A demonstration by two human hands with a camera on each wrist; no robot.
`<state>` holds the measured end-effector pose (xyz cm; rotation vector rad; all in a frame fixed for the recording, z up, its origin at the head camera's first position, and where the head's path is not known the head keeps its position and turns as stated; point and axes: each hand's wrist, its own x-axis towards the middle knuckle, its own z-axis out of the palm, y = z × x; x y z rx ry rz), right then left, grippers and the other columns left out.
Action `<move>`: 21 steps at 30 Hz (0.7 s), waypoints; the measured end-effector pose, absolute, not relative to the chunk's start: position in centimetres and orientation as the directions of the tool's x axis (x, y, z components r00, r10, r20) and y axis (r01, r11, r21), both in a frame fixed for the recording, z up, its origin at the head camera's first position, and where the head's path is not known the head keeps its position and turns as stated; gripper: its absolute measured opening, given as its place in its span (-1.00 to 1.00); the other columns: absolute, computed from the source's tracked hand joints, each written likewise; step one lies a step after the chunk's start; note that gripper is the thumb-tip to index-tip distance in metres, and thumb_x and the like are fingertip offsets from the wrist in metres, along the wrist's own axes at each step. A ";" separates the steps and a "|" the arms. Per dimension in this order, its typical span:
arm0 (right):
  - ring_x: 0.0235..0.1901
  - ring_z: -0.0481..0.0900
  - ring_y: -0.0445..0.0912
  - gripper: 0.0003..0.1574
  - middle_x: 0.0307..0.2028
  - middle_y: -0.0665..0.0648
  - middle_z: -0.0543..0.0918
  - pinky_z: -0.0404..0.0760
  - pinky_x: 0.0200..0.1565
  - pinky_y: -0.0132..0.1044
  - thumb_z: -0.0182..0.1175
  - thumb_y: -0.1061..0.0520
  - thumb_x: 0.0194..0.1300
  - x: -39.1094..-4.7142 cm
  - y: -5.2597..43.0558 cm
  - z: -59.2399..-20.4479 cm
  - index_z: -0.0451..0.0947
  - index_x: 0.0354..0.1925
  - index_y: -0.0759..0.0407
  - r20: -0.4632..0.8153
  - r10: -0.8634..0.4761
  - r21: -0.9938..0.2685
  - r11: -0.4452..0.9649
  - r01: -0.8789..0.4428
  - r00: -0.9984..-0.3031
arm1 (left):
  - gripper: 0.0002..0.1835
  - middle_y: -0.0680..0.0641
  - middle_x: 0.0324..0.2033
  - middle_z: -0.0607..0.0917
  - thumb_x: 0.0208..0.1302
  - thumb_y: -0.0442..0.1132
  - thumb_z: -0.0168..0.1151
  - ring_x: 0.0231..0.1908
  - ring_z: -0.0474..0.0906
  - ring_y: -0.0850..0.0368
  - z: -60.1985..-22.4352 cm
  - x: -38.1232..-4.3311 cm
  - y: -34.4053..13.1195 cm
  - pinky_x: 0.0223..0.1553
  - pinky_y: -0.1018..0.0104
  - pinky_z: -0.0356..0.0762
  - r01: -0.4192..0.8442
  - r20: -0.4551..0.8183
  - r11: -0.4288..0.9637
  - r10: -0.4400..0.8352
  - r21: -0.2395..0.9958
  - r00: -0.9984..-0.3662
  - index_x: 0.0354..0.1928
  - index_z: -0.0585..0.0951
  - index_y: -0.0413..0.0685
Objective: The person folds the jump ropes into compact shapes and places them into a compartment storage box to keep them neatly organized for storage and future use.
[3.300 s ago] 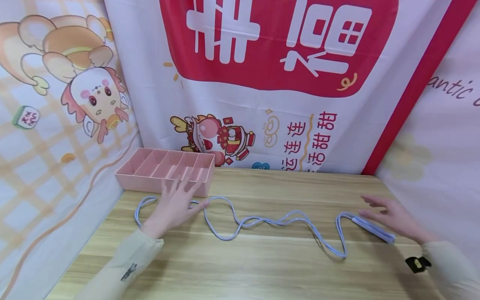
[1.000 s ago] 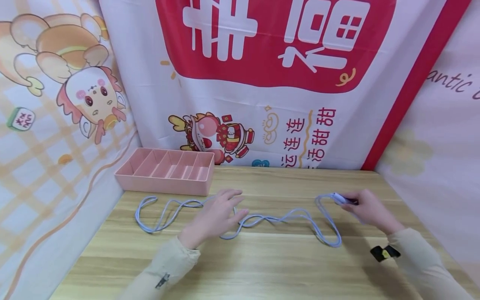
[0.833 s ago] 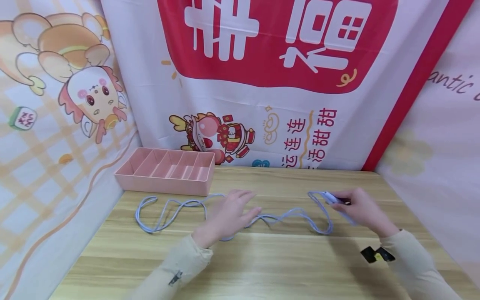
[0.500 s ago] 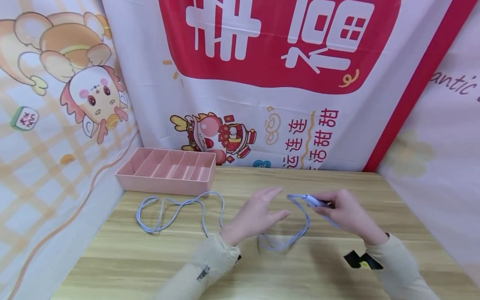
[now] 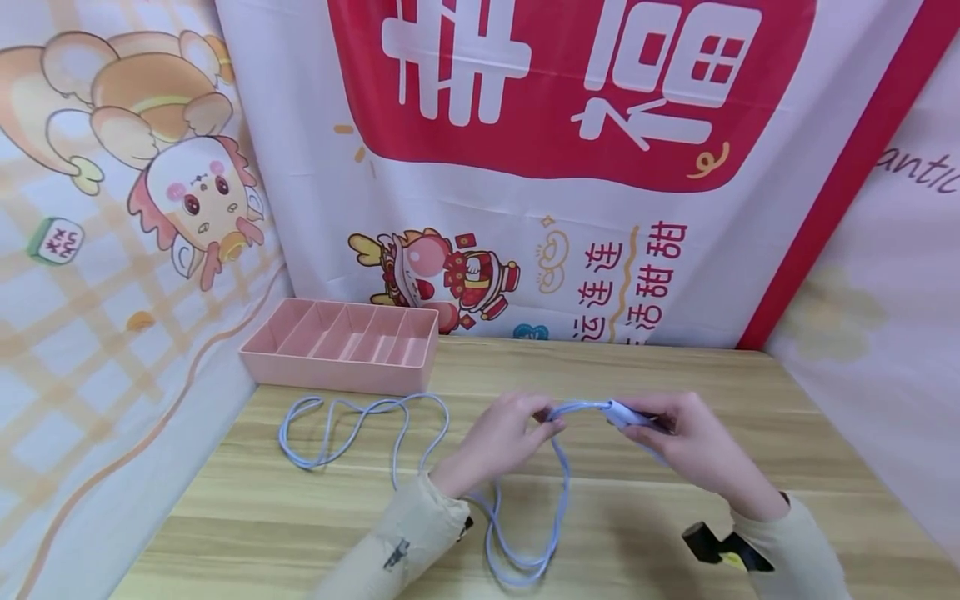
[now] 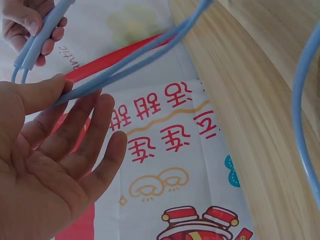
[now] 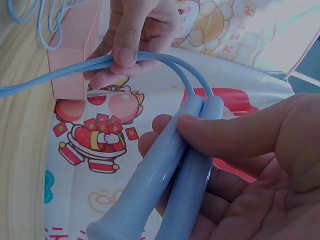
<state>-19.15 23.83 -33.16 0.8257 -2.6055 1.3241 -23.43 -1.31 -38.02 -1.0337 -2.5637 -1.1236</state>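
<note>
- Cloth (image 5: 570, 133) printed in red and white hangs behind the desk's far edge, with patterned sheeting (image 5: 82, 333) at the left side.
- Desk (image 5: 247, 533), with pale wood grain, carries the box and part of the rope.
- Blue rope (image 5: 566, 487) runs doubled from the left half of the desk to the hands. Loose curves lie in front of the box; the cord then passes behind the left forearm and forms a loop toward the near edge. Whether that loop touches the desk, I cannot tell.
- Pink box (image 5: 337, 372) with five compartments stands near the far-left corner, against the back.
- Right hand (image 5: 693, 446) is right of centre, gripping both handles together, thumb across them.
- Left hand (image 5: 501, 442) is near the middle of the desk's width, pinching the doubled cord between thumb and forefinger, its other fingers loosely spread.
- Handles (image 7: 150, 175) lie side by side, long axis aslant: cord ends toward the left hand, butt ends toward the near-right corner. A short arch of cord bridges the hands, which stand apart. The right hand is nearer the handles, being on them; the left is nearer the loose curves.
</note>
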 end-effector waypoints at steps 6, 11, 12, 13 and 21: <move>-0.25 0.69 -0.09 -0.70 -0.24 0.11 0.72 0.68 -0.22 -0.25 0.19 0.46 0.30 -18.7 24.8 -33.1 0.59 0.01 0.42 0.320 -0.441 -0.779 0.381 -0.498 -0.838 | -0.94 0.24 -0.39 0.63 0.42 -0.19 0.20 -0.45 0.49 0.39 -37.7 -23.0 -2.0 -0.39 0.49 0.50 0.661 0.395 0.422 0.560 0.620 -0.728 -0.22 0.62 0.04; -0.25 0.69 -0.08 -0.69 -0.22 0.16 0.69 0.68 -0.21 -0.26 0.14 0.49 0.32 -17.9 25.5 -33.6 0.54 0.04 0.47 0.327 -0.469 -0.788 0.343 -0.510 -0.821 | -0.94 0.22 -0.38 0.63 0.44 -0.24 0.16 -0.43 0.50 0.36 -37.7 -22.0 -2.6 -0.42 0.46 0.51 0.634 0.371 0.375 0.570 0.677 -0.733 -0.23 0.61 0.05; -0.25 0.69 -0.08 -0.68 -0.22 0.17 0.69 0.68 -0.21 -0.26 0.13 0.49 0.32 -17.6 25.5 -33.7 0.52 0.05 0.49 0.324 -0.468 -0.789 0.346 -0.507 -0.823 | -0.93 0.21 -0.38 0.63 0.44 -0.23 0.16 -0.39 0.51 0.36 -37.8 -21.8 -2.7 -0.37 0.45 0.52 0.630 0.371 0.369 0.568 0.683 -0.735 -0.23 0.62 0.05; -0.25 0.69 -0.09 -0.67 -0.21 0.18 0.68 0.68 -0.21 -0.27 0.13 0.49 0.33 -17.3 25.5 -33.8 0.51 0.07 0.49 0.314 -0.461 -0.793 0.353 -0.496 -0.830 | -0.92 0.20 -0.37 0.64 0.45 -0.22 0.15 -0.35 0.52 0.36 -37.8 -21.6 -2.9 -0.32 0.44 0.53 0.626 0.370 0.366 0.566 0.688 -0.737 -0.23 0.62 0.07; -0.23 0.66 -0.10 -0.62 -0.17 0.21 0.68 0.64 -0.18 -0.34 0.11 0.40 0.40 -16.1 24.9 -33.6 0.46 0.15 0.49 0.222 -0.231 -0.860 0.411 -0.302 -0.947 | -0.84 0.16 -0.32 0.61 0.48 -0.24 0.10 -0.31 0.53 0.33 -37.5 -21.1 -4.8 -0.25 0.42 0.56 0.635 0.426 0.438 0.486 0.636 -0.763 -0.09 0.65 -0.04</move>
